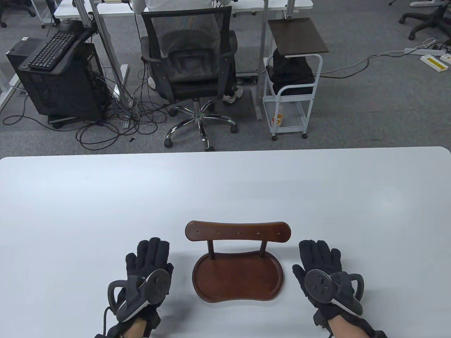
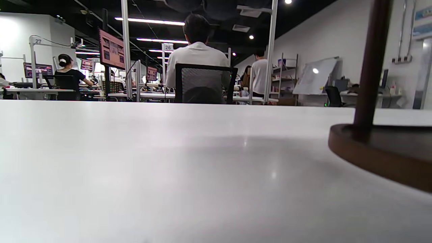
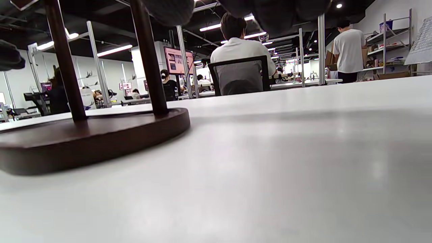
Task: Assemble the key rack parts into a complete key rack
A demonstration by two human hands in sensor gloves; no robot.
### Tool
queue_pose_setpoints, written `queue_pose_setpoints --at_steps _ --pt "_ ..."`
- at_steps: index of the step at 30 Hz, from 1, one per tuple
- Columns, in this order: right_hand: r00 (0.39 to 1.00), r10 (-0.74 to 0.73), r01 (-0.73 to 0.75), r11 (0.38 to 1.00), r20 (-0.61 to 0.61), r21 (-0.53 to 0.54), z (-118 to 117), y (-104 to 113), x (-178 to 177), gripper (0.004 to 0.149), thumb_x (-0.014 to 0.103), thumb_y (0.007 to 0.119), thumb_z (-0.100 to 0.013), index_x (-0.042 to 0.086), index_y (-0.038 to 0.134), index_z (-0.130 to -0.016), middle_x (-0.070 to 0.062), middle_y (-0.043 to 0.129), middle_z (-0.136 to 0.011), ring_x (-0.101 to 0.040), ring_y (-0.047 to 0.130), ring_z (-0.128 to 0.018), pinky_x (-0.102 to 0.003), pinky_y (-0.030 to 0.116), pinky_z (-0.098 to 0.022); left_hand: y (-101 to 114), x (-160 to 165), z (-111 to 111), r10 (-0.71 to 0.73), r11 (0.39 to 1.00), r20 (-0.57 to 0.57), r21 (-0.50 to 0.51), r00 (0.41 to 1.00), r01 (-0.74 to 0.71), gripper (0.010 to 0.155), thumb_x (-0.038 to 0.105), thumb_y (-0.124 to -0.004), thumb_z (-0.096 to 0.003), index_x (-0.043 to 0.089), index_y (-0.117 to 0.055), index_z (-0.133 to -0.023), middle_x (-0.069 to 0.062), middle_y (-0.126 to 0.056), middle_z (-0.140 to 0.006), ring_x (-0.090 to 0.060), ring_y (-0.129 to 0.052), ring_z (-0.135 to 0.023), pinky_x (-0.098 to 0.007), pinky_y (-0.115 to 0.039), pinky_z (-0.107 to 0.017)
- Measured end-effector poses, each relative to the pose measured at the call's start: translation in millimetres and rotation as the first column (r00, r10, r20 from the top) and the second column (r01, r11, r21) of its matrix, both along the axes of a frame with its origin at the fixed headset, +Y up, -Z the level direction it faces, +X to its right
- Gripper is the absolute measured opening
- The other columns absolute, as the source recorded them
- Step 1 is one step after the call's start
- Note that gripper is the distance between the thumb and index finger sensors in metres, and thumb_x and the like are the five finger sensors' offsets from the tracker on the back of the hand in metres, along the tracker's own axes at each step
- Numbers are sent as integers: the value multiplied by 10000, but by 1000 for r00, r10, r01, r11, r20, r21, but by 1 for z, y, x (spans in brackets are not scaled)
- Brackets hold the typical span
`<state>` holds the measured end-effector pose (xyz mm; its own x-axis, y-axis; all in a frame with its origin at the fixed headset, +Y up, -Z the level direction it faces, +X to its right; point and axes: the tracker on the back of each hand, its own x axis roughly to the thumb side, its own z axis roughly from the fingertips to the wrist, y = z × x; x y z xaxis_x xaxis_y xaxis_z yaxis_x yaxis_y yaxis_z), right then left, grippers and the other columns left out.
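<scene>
A dark brown wooden key rack stands upright on the white table [image 1: 225,190]. Its kidney-shaped base tray [image 1: 238,278] carries two posts [image 1: 211,250] that hold a curved top bar [image 1: 238,231] with a row of small holes. My left hand [image 1: 149,264] rests flat on the table to the left of the rack, fingers spread, holding nothing. My right hand [image 1: 319,262] rests flat to the right of it, also holding nothing. The left wrist view shows the base edge [image 2: 381,152] and one post [image 2: 371,64]. The right wrist view shows the base [image 3: 91,138] and both posts [image 3: 148,57].
Beyond the table's far edge are a black office chair [image 1: 190,67] with a seated person, a white trolley [image 1: 292,81] and a computer tower [image 1: 60,81] on the floor.
</scene>
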<state>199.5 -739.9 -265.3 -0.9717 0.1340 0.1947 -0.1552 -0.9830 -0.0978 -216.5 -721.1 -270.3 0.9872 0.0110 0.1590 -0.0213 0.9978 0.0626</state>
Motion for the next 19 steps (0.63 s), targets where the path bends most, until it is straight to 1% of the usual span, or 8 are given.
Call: queue_pose_setpoints --at_steps 3,6,12,19 --pt "1000 -3 3 1000 8 -16 0 -2 1 702 447 593 -597 62 352 -1133 -214 440 -1198 -484 337 -1054 -645 235 -698 -4 2 0 -27 999 12 -34 1000 28 708 529 -490 -590 200 -241 -1166 -101 -275 -1281 -408 -294 -1160 -684 -334 -771" --pt "1000 -11 11 999 12 -32 0 -3 1 707 454 591 -596 61 350 -1133 -215 439 -1198 -483 338 -1052 -642 238 -696 -8 4 -1 -32 997 19 -66 999 33 739 565 -467 -583 195 -208 -1168 -105 -236 -1282 -413 -264 -1159 -690 -317 -768" --pt "1000 -23 23 998 3 -58 0 -3 1 705 457 586 -597 58 361 -1132 -218 455 -1194 -490 357 -1047 -647 252 -691 -13 4 -3 -47 994 16 -98 999 48 746 573 -461 -580 194 -198 -1167 -108 -228 -1281 -415 -254 -1158 -692 -311 -767" --pt "1000 -18 17 998 -15 -63 0 -4 -1 707 460 584 -597 53 366 -1132 -221 467 -1190 -493 372 -1042 -649 262 -688 -13 4 -3 -44 993 15 -105 999 46 744 572 -462 -580 196 -200 -1167 -107 -231 -1282 -417 -258 -1157 -693 -312 -766"
